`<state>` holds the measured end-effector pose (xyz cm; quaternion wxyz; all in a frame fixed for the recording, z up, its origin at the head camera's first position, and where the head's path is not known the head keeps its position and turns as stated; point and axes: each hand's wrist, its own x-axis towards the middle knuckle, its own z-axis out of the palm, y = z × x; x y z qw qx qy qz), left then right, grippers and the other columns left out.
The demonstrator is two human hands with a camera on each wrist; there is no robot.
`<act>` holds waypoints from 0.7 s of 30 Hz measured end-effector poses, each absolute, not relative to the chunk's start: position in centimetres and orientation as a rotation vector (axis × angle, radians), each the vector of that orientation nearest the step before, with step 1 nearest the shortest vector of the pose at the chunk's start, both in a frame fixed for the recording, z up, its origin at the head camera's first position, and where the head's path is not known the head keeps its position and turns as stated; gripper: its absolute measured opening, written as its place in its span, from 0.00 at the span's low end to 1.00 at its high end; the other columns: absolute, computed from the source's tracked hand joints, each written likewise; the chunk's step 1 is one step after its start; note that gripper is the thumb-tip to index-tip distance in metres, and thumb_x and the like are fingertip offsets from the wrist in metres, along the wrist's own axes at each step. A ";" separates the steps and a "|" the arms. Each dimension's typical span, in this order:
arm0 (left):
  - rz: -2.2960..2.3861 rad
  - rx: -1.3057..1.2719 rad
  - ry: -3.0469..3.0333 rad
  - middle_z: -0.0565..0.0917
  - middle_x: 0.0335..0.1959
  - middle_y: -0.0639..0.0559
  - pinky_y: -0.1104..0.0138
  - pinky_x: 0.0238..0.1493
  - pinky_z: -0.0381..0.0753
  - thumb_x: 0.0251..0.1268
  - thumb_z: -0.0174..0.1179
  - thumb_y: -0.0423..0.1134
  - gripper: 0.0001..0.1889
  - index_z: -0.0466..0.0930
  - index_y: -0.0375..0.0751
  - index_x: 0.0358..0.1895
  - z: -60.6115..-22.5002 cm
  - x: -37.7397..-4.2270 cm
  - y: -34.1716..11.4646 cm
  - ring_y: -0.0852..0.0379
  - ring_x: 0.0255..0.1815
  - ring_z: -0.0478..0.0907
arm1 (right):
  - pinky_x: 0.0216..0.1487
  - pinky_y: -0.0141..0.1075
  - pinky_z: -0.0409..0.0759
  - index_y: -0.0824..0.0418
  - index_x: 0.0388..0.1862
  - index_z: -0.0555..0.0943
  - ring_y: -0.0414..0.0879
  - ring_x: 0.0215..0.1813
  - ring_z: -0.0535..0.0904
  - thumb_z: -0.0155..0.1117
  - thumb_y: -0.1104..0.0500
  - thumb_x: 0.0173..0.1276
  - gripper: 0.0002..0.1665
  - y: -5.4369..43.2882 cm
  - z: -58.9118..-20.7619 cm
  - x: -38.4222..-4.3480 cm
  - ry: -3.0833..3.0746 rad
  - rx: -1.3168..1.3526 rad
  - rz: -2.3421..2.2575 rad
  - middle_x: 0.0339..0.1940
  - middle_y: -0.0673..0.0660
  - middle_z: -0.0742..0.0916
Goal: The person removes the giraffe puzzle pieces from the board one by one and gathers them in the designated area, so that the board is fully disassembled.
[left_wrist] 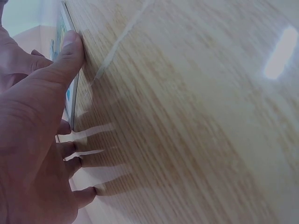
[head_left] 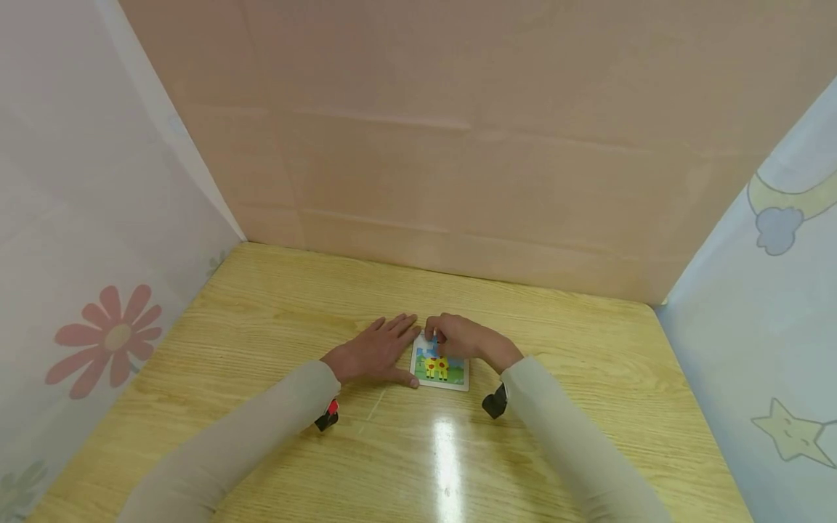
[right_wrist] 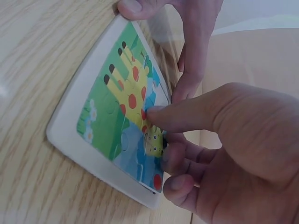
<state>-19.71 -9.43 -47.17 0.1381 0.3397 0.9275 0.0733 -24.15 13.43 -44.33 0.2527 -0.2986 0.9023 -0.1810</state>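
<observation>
A small jigsaw puzzle (head_left: pixel 451 374) in a white-bordered tray (right_wrist: pixel 67 123) lies flat on the table. Its picture shows a yellow giraffe with red spots on green grass under blue. My left hand (head_left: pixel 375 354) rests at the tray's left side, fingers spread on the wood, with the thumb (right_wrist: pixel 132 6) on the tray's near corner. From the right, my right hand (head_left: pixel 461 335) reaches over the upper part, fingers curled, pinching a puzzle piece near the giraffe's head (right_wrist: pixel 153 142). Thumb and fingers hide most of that piece. A pale gap shows beside the thumb.
The wooden table (head_left: pixel 575 407) reaches to a tan backdrop (head_left: pixel 458 181). Pale printed panels stand at both sides, with a red flower (head_left: pixel 118 338) on the left one. Black wrist devices sit below both cuffs. A bright reflection lies on the near wood.
</observation>
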 end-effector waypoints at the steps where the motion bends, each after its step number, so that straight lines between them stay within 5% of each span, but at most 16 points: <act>1: 0.214 0.988 2.682 0.49 0.90 0.40 0.38 0.87 0.55 0.70 0.59 0.74 0.56 0.52 0.39 0.87 -47.2 -19.7 -9.5 0.39 0.92 0.47 | 0.48 0.41 0.79 0.58 0.55 0.82 0.48 0.43 0.76 0.68 0.64 0.75 0.12 13.4 -44.3 -24.1 2.466 -0.812 -0.487 0.46 0.58 0.82; 7: 0.203 0.990 2.683 0.48 0.91 0.41 0.39 0.87 0.54 0.71 0.58 0.74 0.56 0.51 0.40 0.88 -47.3 -19.7 -9.6 0.40 0.92 0.46 | 0.57 0.49 0.84 0.56 0.52 0.83 0.53 0.54 0.80 0.71 0.62 0.75 0.10 13.5 -44.4 -23.7 2.525 -0.828 -0.465 0.54 0.61 0.79; 21: 0.210 0.977 2.682 0.47 0.91 0.43 0.40 0.88 0.53 0.70 0.57 0.75 0.57 0.50 0.41 0.88 -47.3 -19.6 -9.5 0.42 0.92 0.45 | 0.66 0.52 0.82 0.63 0.61 0.80 0.55 0.60 0.82 0.71 0.63 0.74 0.19 13.8 -44.8 -23.5 2.554 -0.801 -0.546 0.57 0.60 0.82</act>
